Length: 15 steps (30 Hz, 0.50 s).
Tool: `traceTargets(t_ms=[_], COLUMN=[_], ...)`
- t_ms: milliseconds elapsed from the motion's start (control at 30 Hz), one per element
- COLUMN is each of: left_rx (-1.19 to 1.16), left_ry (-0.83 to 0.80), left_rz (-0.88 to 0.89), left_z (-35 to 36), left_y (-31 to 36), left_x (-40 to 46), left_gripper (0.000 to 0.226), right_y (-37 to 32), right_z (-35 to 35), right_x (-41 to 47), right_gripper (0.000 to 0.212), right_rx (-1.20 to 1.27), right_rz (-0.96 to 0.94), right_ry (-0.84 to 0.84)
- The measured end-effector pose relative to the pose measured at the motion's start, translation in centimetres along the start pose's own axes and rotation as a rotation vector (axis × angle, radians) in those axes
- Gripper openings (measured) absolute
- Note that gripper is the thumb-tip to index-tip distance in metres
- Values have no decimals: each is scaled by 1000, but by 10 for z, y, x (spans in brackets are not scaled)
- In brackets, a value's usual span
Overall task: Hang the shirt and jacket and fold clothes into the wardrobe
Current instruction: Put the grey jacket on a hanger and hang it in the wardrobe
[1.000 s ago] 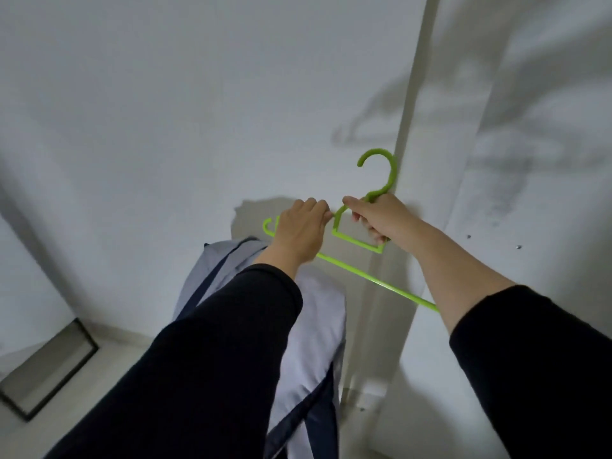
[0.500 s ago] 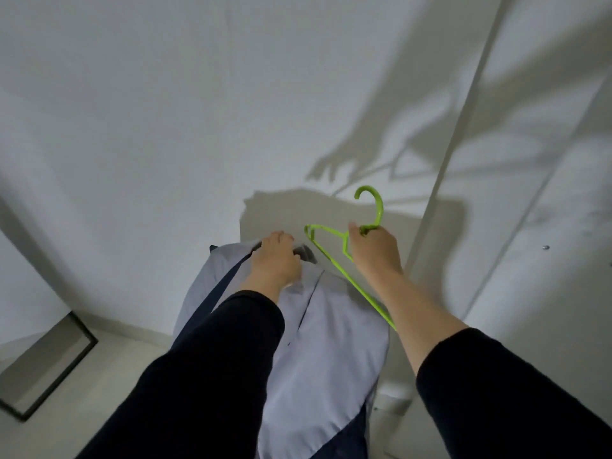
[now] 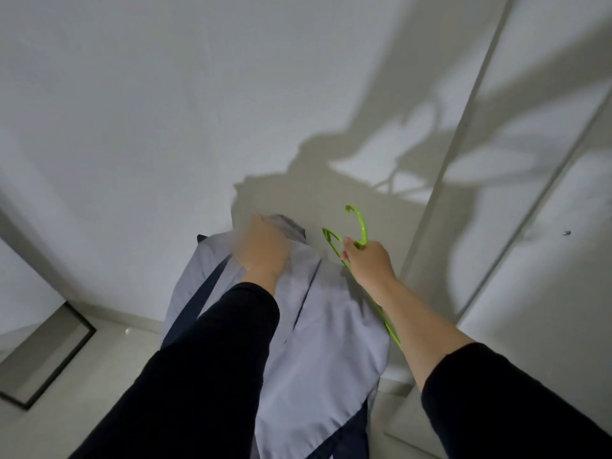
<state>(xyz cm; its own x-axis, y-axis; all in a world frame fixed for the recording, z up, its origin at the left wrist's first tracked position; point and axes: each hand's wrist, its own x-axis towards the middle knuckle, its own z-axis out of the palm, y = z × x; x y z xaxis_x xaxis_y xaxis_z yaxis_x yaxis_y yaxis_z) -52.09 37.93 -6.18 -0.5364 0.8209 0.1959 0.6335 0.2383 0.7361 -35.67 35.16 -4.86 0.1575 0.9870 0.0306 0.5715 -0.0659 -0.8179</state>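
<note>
A light grey shirt (image 3: 324, 346) with dark navy bands hangs down in front of me, held up at its collar by my left hand (image 3: 263, 250), which is blurred. My right hand (image 3: 369, 260) grips a bright green plastic hanger (image 3: 359, 226) just below its hook. The hanger's long bar runs down along my right forearm, beside the shirt's right edge. Both arms wear black sleeves; the right one is pushed up to the elbow.
A plain white wall (image 3: 165, 127) faces me. White wardrobe panels (image 3: 546, 226) with vertical seams stand on the right. A dark-framed panel (image 3: 49, 359) leans at the lower left on a pale floor.
My left hand let go of the hanger and took the shirt collar, lifting it. My right hand lowered the hanger and turned it edge-on beside the shirt. The view shifted left.
</note>
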Motion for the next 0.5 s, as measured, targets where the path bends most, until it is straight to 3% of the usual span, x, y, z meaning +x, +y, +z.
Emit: traceTargets(t_ms=[100,200,300,367,433,500], left_rx=[-314,-510,-694,-688,-655,-538], left_ry=[52,-8,-279,-448,-592,-663], left_rz=[-5,126,213,159,89,143], left_z=[-31,-47,-49,-48,-46,-44], left_y=[19,38,51,51,47,45], left_x=[-1,-8,-31,-48,-63,-76], left_gripper=[25,20,22,24,23,19], right_y=[-8,-21,-36,-42,-46,-50], right_z=[-1,-3,-12,-18,-19,-16], right_x=[-7,-8,-9,-10,-11,-10], right_gripper=[38,48,57,62,51,33], right_rx=[12,104,331,350,318,267], right_rz=[-16,22,156,206,220,250], right_ry=[-61,-24,-87,-210,-276,-251])
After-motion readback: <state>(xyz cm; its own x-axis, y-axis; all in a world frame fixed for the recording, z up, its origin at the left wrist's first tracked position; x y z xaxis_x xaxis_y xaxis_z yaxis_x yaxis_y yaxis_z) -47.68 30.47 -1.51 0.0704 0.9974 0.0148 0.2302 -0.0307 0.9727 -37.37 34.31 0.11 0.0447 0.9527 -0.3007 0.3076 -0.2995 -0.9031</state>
